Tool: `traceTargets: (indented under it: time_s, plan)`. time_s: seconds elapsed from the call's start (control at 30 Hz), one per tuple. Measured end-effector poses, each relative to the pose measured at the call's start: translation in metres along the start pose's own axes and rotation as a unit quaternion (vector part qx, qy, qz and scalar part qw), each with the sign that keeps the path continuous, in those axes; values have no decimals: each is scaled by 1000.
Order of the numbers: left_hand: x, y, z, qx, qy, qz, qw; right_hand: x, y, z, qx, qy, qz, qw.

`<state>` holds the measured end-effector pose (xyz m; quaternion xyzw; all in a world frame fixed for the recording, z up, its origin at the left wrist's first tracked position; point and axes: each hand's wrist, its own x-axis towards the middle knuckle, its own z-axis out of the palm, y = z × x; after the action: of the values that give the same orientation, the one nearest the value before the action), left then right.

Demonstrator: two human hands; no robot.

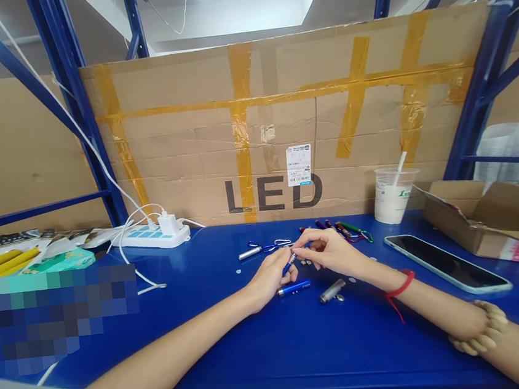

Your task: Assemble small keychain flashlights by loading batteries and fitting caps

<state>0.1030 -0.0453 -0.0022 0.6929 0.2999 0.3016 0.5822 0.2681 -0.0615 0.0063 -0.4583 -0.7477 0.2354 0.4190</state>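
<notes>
My left hand (275, 274) is closed around a small blue flashlight tube (289, 264), tilted with its upper end toward my right hand. The fingertips of my right hand (324, 253) pinch at that upper end; whether a small part sits between them is hidden. Just below my left hand lies another blue flashlight (294, 288). To its right rests a silver metal tube (332, 291) with a ring beside it. Tiny button cells (305, 262) lie under my right hand. Behind my left hand is a silver tube (249, 253) near blue carabiner clips (276, 244).
Several coloured penlights with clips (353, 231) lie behind my right hand. A phone (447, 261), an open cardboard box (493, 216) and a cup with a straw (393, 196) stand at right. A power strip (152, 235) with white cables is at left. Taped cardboard (189, 146) closes the back.
</notes>
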Motion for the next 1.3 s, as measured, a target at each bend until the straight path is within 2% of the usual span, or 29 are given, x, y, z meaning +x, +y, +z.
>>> traceTargets:
  time_s: [0.27,0.7,0.93,1.17,1.3]
  plan:
    - [0,-3,0,4,-16,18,1000,1,3,-2,22,-5,-13,1000]
    - [-1,2,0,-9,-28,-6,1000,1,2,-2,6,6,-6,1000]
    - [0,3,-1,-18,-24,-6,1000,0,1,-1,-42,55,-10,998]
    - [-1,3,0,-1,-19,-7,1000,0,-1,0,-44,48,-12,998]
    - [-2,5,1,3,-12,-12,1000,0,-1,0,-45,63,-1,997]
